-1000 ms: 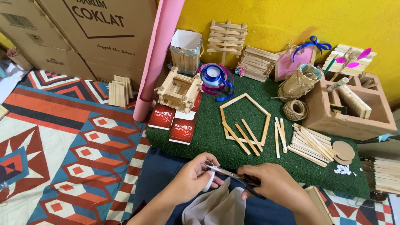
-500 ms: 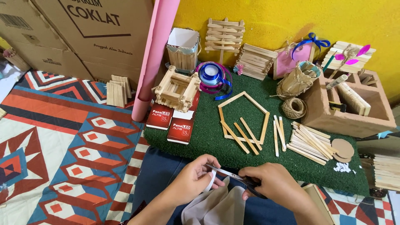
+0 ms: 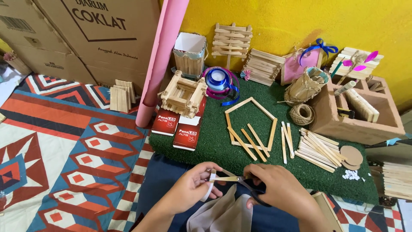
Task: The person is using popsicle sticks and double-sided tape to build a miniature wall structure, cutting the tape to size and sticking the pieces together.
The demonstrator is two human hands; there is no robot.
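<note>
Green turf (image 3: 214,146) lies before you against a yellow wall (image 3: 300,21), carrying loose sticks (image 3: 319,148), a stick pentagon (image 3: 251,124) and a twine ball (image 3: 301,114); your left hand (image 3: 195,187) pinches a white strip (image 3: 209,189) just below the turf's near edge; your right hand (image 3: 279,191) is closed around black-handled scissors (image 3: 242,180), blades touching the strip; grey cloth (image 3: 223,215) lies beneath both hands.

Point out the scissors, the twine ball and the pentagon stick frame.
scissors (image 3: 246,182), head view, on the black handle by the right hand
twine ball (image 3: 301,114), head view, on its wound top
pentagon stick frame (image 3: 272,134), head view, on its right side stick
</note>
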